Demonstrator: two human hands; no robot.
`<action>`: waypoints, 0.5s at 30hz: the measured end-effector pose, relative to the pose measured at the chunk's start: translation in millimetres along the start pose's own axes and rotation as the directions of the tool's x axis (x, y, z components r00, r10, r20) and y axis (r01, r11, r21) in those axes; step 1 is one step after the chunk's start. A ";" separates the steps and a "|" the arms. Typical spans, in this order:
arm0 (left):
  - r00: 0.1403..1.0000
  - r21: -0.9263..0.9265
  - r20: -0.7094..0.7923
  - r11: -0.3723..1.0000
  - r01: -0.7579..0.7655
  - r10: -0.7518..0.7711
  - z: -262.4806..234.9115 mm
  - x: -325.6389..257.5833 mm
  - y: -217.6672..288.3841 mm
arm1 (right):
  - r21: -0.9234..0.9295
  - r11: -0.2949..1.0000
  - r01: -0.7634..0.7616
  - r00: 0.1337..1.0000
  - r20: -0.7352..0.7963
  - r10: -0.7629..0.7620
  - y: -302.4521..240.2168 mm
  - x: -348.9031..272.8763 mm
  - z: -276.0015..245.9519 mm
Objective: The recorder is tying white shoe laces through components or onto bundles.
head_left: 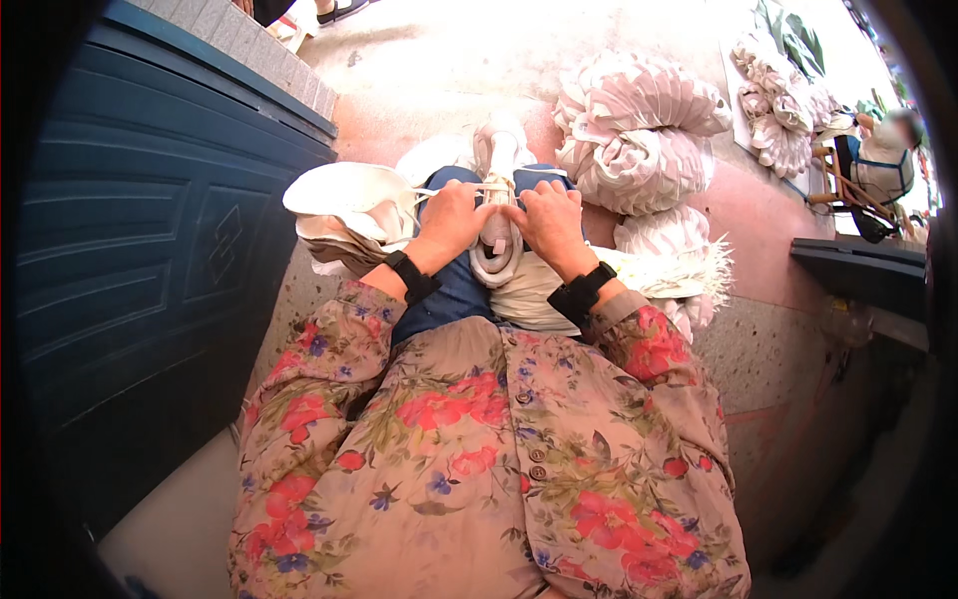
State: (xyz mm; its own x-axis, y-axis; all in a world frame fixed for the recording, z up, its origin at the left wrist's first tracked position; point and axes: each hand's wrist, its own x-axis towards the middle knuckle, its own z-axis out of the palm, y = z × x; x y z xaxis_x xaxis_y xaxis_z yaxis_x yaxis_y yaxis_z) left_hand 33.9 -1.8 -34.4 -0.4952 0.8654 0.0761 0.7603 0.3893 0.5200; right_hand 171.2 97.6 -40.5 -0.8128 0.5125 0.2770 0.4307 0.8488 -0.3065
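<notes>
Gripped now by the left hand (451,218) and the right hand (547,222), the laces (497,186) are caught in a pinch that is hidden under the hands' backs! Far beyond the left hand, a dark-shod foot (343,12) is cut off above the ankle. Well right of the right hand, a person (883,175) is blurred, a dark bench (858,266) swallowed by the black rim.

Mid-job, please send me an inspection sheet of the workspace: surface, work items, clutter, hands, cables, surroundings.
Surface: lap in blue trousers; pinkish floor beyond.
Work items: white shoe above the lap, with thin white lace.
Clutter: large pale bundles on the right; stacked white pieces on the left.
Hands: left hand and right hand both at the shoe, fingers curled; grip on the lace unclear.
Cables: nothing seen.
Surroundings: dark blue panelling on the left; another person's foot at the top.
</notes>
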 end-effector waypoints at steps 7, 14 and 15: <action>0.992 -0.182 0.106 0.979 0.089 -0.070 -5.3 -1.6 -7.5 | -0.035 0.999 -0.019 0.976 0.218 0.026 1.2 0.0 -0.4; 0.986 0.001 0.047 0.987 -0.160 0.160 -7.6 37.6 15.5 | 0.198 0.968 -0.153 0.984 0.117 0.132 5.5 -5.4 18.9; 0.979 0.054 0.159 0.989 -0.139 0.129 -5.9 44.1 19.7 | 0.269 0.956 -0.113 0.994 0.029 0.109 4.6 -6.0 19.5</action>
State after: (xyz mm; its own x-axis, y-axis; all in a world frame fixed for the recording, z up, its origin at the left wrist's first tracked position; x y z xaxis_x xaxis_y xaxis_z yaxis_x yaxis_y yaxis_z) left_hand 24.6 42.2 -15.8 -0.3194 0.9476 0.0061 0.8435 0.2814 0.4576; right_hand 170.4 95.9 -61.3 -0.7717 0.5982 0.2158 0.3980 0.7189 -0.5698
